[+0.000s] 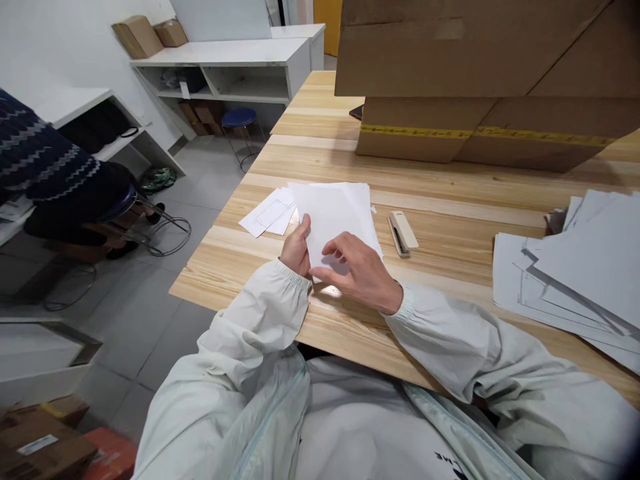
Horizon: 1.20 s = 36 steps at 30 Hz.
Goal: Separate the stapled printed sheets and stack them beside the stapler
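My left hand (pixel 297 248) grips the left edge of a small stack of white paper sheets (pixel 333 207), thumb on top and fingers hidden beneath. Over the lower part of these sheets is my right hand (pixel 361 272), its fingers curved and its thumb apart from them. The right thumb tip points at the lower left corner of the stack; whether it touches is hard to tell. Two smaller printed sheets (pixel 270 212) lie flat just left of the stack. To the right rests a cream stapler (pixel 403 233).
A loose pile of papers (pixel 585 267) lies on the right of the wooden table (pixel 450 200). Large cardboard boxes (pixel 480 127) stand at the back. A person in a patterned sweater (pixel 45 153) sits on a stool at left, near white shelves (pixel 235 53) and a blue stool (pixel 239 118).
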{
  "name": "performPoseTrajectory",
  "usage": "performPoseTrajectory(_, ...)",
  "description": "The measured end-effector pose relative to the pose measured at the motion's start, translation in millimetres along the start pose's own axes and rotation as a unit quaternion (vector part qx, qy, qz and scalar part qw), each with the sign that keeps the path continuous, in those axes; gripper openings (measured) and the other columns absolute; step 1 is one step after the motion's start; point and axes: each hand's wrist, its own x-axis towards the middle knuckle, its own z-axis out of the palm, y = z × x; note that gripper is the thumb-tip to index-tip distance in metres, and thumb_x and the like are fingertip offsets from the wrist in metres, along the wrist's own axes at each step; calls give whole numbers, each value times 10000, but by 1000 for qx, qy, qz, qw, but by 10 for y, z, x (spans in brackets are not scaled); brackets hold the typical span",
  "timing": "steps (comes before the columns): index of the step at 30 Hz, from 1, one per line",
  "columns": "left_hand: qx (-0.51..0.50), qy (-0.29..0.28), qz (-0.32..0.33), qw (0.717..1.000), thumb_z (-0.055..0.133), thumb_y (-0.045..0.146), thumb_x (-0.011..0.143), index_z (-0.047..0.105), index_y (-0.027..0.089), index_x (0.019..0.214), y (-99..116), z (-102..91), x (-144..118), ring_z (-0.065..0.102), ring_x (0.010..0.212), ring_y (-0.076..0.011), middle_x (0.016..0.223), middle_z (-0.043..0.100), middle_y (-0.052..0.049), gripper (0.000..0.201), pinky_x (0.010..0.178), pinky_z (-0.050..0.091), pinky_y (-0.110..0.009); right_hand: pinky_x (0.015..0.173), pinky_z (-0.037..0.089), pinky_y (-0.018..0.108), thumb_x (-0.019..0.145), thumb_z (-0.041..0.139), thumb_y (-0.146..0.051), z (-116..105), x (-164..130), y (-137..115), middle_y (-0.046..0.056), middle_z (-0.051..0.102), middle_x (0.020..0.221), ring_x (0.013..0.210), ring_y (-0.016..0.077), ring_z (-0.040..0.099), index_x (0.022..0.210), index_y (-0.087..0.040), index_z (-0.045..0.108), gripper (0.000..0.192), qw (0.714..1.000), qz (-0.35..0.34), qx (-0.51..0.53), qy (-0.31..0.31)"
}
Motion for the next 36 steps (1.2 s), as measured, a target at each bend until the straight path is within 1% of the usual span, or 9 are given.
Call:
performPoseTrajectory(3,-9,4,7,1000,412,579,926,617,170,1189,-1,32,-12,595,1224,-307,1159,708,-102,528,1044,468,-467,724,447,327,792,667,-608,67,20,3,32,582,905,829,184,551,877,-211,513,434,995,53,24,-85)
performPoseTrajectory(12,22,-70,9,997,70,640,953,601,194,1268,102,120,-151,505,1324,-313,1251,665,-112,762,1075,425,-524,708,418,311,819,662,-529,84,49,48,13,586,841,765,159,526,822,-204,503,363,990,99,58,-86)
performPoseTrajectory(16,30,-131,-27,991,272,605,949,622,219,1262,52,64,-132,482,1354,-289,1301,649,-75,607,1113,408,-485,675,409,306,828,635,-560,98,60,95,12,606,807,713,149,533,790,-194,524,384,985,128,85,-76)
performPoseTrajectory(19,21,-160,-39,986,514,405,875,647,212,1244,-10,-16,-81,438,1395,-270,1370,612,-50,436,1168,343,-443,659,414,304,842,602,-574,107,75,137,15,632,803,709,151,554,804,-190,559,389,980,148,120,-59)
performPoseTrajectory(21,12,-159,-34,987,591,238,780,649,209,1250,-42,-64,-45,376,1437,-262,1430,565,-37,474,1201,278,-423,652,419,304,840,600,-573,108,80,156,17,641,796,710,155,565,822,-186,576,389,977,160,136,-48)
performPoseTrajectory(24,6,-154,-34,987,613,94,660,634,227,1279,-61,-107,-6,277,1485,-261,1493,499,-25,633,1219,218,-405,649,427,307,813,629,-568,109,78,167,20,646,785,708,161,577,840,-177,592,393,973,177,142,-39)
performPoseTrajectory(27,8,-143,-41,989,626,78,640,601,254,1321,-59,-122,2,214,1507,-261,1519,465,-19,704,1216,211,-408,659,441,311,796,655,-547,119,75,170,31,667,822,727,170,595,907,-174,612,391,972,174,152,-38)
performPoseTrajectory(31,15,-146,-38,988,647,107,644,568,251,1360,-60,-126,2,170,1518,-270,1543,430,-28,735,1220,195,-423,669,452,320,804,648,-530,132,80,184,45,679,850,735,176,602,939,-170,616,385,973,169,153,-39)
performPoseTrajectory(36,-1,-164,-24,986,626,96,635,615,266,1306,-86,-139,29,172,1519,-257,1534,444,-11,693,1230,169,-422,665,453,311,813,638,-540,121,71,229,35,662,819,728,167,595,849,-176,579,370,973,165,153,-49)
